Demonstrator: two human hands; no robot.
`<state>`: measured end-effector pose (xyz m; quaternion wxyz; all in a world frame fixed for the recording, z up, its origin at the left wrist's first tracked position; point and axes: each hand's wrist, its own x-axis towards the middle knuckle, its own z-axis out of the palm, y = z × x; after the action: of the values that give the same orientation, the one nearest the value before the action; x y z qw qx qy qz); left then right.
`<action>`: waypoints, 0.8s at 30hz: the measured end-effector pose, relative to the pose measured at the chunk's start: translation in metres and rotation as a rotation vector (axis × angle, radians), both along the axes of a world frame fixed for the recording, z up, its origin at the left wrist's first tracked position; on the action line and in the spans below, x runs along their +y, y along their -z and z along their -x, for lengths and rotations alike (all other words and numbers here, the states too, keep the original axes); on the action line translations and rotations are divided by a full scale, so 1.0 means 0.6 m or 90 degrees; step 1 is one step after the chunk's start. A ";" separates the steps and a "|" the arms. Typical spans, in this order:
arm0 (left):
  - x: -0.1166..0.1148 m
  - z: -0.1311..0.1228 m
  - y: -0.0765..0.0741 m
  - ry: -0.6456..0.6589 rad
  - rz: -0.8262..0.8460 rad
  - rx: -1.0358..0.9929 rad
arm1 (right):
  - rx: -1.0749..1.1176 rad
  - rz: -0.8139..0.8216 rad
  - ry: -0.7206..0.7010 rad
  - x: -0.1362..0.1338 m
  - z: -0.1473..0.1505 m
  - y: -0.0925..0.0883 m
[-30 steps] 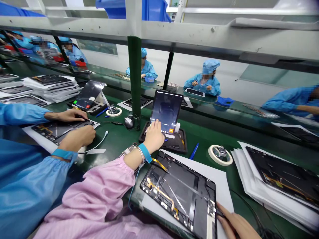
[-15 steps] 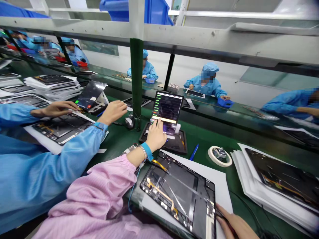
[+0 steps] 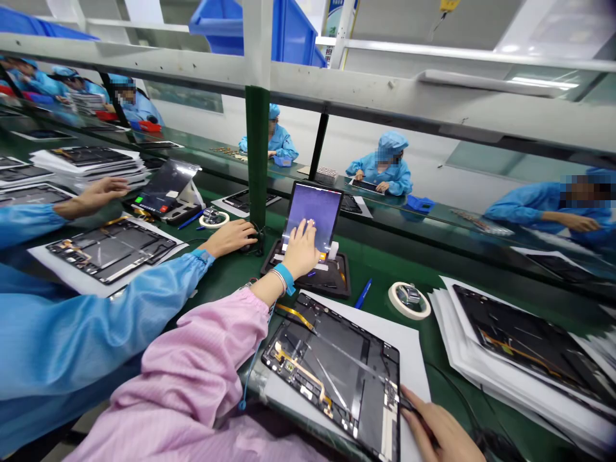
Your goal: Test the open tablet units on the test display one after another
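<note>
My left hand (image 3: 301, 249), in a pink sleeve with a blue wrist strap, reaches forward and touches the purple screen of an upright tablet (image 3: 312, 215) with stretched fingers. The tablet stands in a black cradle (image 3: 332, 281). Close in front of me lies an opened tablet chassis (image 3: 337, 369) with flex cables, on white paper. My right hand (image 3: 440, 433) rests on the chassis's near right corner, fingers curled on something I cannot make out.
A co-worker in blue sleeves on my left reaches a hand (image 3: 231, 236) to a mouse by the green post (image 3: 257, 154). A tape roll (image 3: 409, 299) and a blue pen (image 3: 362, 294) lie on the green bench. Stacked chassis on paper (image 3: 520, 346) lie at right.
The upright tablet's screen went from dark to a green list to plain purple. My left hand moved up the screen. The co-worker's right arm reached across to the mouse.
</note>
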<state>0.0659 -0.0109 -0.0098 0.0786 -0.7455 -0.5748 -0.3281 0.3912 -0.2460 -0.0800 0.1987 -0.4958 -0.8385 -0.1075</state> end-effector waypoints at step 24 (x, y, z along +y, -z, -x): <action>-0.144 -0.131 0.072 0.436 0.387 0.027 | 0.049 0.221 0.164 0.068 -0.013 -0.048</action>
<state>0.1447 -0.0973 -0.0532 -0.2449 -0.8884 -0.3637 -0.1361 0.3990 -0.2053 -0.0514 0.1267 -0.6293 -0.7661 0.0326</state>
